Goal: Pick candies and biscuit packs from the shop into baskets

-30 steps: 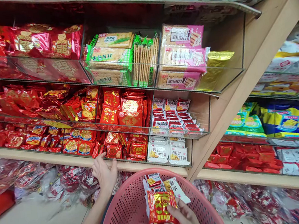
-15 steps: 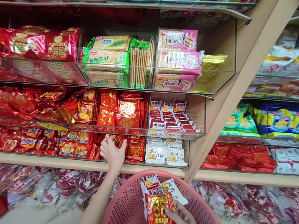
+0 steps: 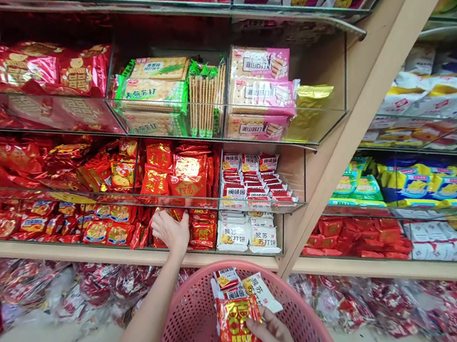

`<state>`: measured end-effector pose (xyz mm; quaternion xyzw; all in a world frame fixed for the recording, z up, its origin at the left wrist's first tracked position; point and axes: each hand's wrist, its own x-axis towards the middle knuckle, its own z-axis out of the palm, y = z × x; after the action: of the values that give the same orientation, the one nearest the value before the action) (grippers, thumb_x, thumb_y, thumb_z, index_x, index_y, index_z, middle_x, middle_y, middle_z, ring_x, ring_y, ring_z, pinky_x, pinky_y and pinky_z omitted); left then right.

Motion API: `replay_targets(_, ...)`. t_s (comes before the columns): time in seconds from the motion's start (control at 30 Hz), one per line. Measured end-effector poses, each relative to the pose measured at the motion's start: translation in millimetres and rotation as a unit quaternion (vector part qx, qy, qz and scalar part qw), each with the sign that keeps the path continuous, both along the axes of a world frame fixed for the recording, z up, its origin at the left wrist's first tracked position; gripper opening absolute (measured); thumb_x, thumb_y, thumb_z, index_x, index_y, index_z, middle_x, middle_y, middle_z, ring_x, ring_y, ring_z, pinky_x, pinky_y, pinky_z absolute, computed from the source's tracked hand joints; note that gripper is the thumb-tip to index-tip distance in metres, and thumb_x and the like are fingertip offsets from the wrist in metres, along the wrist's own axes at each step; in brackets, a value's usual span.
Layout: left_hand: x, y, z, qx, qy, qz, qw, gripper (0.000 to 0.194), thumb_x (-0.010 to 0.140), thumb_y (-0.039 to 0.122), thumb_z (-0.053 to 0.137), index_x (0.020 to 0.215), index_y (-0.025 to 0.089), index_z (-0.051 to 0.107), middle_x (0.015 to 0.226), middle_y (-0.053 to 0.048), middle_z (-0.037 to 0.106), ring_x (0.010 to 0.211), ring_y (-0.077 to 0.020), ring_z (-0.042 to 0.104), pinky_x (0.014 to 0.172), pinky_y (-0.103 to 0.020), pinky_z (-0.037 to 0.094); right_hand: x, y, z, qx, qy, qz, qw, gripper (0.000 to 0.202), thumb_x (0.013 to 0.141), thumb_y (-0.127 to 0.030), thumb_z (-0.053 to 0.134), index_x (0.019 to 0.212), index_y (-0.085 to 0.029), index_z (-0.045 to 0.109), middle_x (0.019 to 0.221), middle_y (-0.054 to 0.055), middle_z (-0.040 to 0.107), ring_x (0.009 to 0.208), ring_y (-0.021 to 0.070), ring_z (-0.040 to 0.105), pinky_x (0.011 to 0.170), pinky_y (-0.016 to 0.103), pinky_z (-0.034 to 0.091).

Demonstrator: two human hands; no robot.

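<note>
My left hand [image 3: 170,229] reaches into the bottom shelf bin, touching the red packets there; its fingertips are partly hidden among them, so whether they grip one is unclear. Just right of it lie red packets [image 3: 203,233] and white cracker packets [image 3: 233,233]. My right hand [image 3: 274,338] is closed on a stack of small packets above the pink basket [image 3: 313,316]. A red and gold packet [image 3: 237,321] lies on top of the stack, with white packets [image 3: 260,291] showing behind it.
Green cracker packs [image 3: 152,94] and pink cracker packs [image 3: 260,89] stand on the shelf above. A slanted wooden divider [image 3: 356,122] runs to the right. Plastic-wrapped bags [image 3: 96,281] lie beneath the shelves.
My left hand has pushed a little deeper among the red packets, its fingertips now less visible. My right hand still holds the stack. The view has shifted slightly.
</note>
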<state>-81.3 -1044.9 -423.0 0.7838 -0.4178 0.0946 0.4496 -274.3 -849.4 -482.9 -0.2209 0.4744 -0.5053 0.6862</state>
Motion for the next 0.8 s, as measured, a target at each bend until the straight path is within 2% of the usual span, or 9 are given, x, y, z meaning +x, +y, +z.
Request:
replay_targets(0.4, -1.6, 4.3, -0.7, -0.03, 0.019, -0.004, 0.999, 0.038, 0.073, 0.04, 0.057, 0.102, 0.016, 0.05, 0.109, -0.014, 0.051, 0.105, -0.0328, 0.044, 0.083, -0.043, 0.037, 0.5, -0.1, -3.4, -0.001, 0.015, 0.004, 1.0, 0.053, 0.049, -0.042, 0.082, 0.088, -0.016, 0.058, 0.079, 0.005, 0.069, 0.062, 0.0183, 0.068, 0.043, 0.018, 0.051)
replay_targets(0.8, -1.2, 3.2, -4.8, -0.027, 0.026, -0.012, 0.999, 0.048, 0.071, 0.048, 0.059, 0.104, 0.014, 0.051, 0.109, -0.016, 0.049, 0.105, -0.0347, 0.043, 0.084, -0.047, 0.036, 1.3, 1.6, 0.4, -0.003, 0.019, 0.01, 1.0, 0.047, 0.052, -0.04, 0.081, 0.085, -0.015, 0.059, 0.078, 0.005, 0.069, 0.061, 0.0169, 0.067, 0.043, 0.017, 0.05)
